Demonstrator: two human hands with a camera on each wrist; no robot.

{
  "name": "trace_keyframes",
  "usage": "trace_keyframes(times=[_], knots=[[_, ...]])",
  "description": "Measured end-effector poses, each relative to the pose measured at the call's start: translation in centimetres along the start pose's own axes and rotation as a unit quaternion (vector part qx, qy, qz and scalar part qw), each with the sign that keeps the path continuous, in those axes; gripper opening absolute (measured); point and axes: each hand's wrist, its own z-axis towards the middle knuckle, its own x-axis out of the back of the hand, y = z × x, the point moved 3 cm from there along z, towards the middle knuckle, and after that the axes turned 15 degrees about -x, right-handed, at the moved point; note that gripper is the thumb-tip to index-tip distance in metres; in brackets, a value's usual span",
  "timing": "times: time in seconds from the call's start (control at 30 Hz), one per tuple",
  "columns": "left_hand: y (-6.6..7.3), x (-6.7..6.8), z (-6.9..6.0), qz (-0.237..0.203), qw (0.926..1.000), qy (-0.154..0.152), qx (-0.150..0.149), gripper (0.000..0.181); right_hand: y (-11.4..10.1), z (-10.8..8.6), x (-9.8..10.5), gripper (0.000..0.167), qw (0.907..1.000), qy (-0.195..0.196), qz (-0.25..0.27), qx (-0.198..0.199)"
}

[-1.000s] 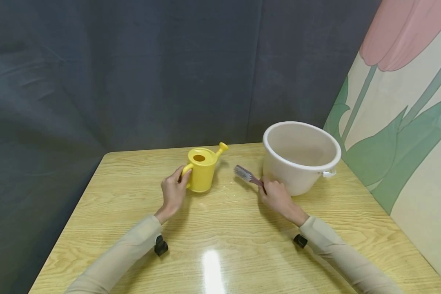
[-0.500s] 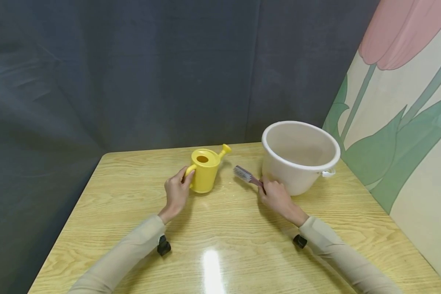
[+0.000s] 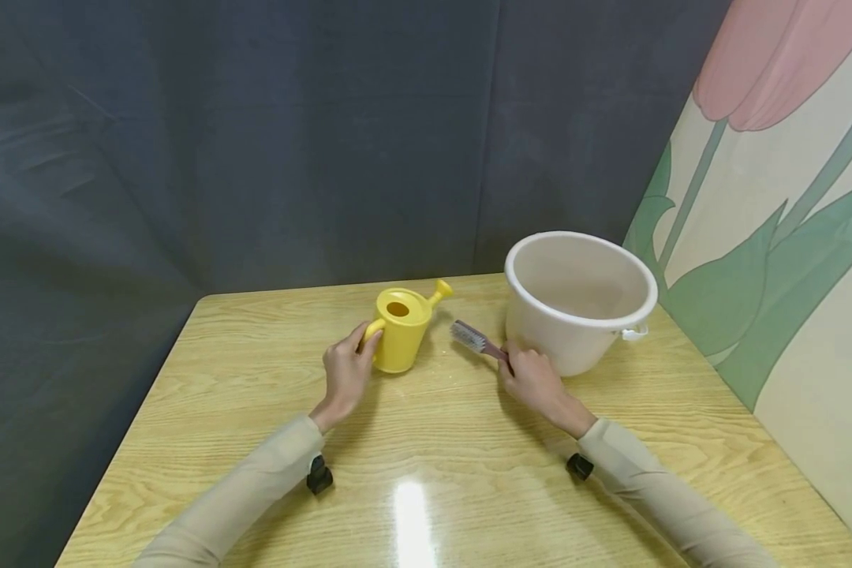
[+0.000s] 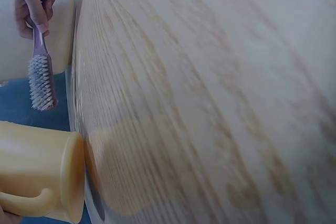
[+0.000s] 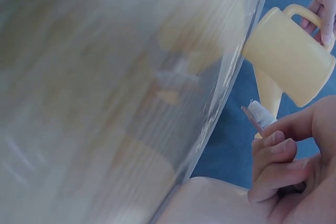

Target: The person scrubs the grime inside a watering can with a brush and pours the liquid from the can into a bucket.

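My left hand (image 3: pixel 348 367) grips the handle of a yellow watering can (image 3: pixel 397 339). The can leans to the right, its spout pointing toward the brush; whether its base touches the table I cannot tell. In my right hand (image 3: pixel 536 383) is the handle of a purple brush (image 3: pixel 493 350) with pale bristles (image 4: pixel 41 81) that face up. The brush head lies to the right of the can, just above or at the tabletop. In the right wrist view, curled fingers (image 5: pixel 278 163) hide most of the brush handle.
A large white bucket (image 3: pixel 564 343) stands right behind my right hand. Small wet drops dot the wooden table (image 3: pixel 397 442) near the brush head. A dark curtain (image 3: pixel 348 142) hangs behind, and a wall with painted tulips (image 3: pixel 788 237) borders the right side.
My left hand has moved slightly right with the watering can, which now leans further toward the brush. The right hand and the brush have stayed in place.
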Motion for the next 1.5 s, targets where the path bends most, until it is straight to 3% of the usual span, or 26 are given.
trace_keyframes(times=[0.37, 0.97, 1.37, 1.5], knots=[[0.3, -0.1, -0.6, 0.003, 1.0000, -0.008, 0.003, 0.021, -0.5, -0.2, 0.3, 0.008, 0.9999, 0.010, -0.001, 0.014], [0.5, -0.2, -1.1, -0.039, 0.9991, -0.019, 0.008, 0.024, -1.3, -1.0, 0.9, 0.007, 0.9994, 0.026, -0.008, 0.021], [0.3, -0.2, -1.7, -0.041, 0.9984, -0.039, 0.003, 0.027, -1.9, -1.3, 1.5, 0.005, 0.9993, 0.025, 0.004, 0.028], [0.5, -0.2, -1.7, -0.034, 0.9984, -0.044, -0.011, 0.027, -2.2, -1.5, 2.0, 0.005, 0.9989, 0.034, 0.009, 0.030]])
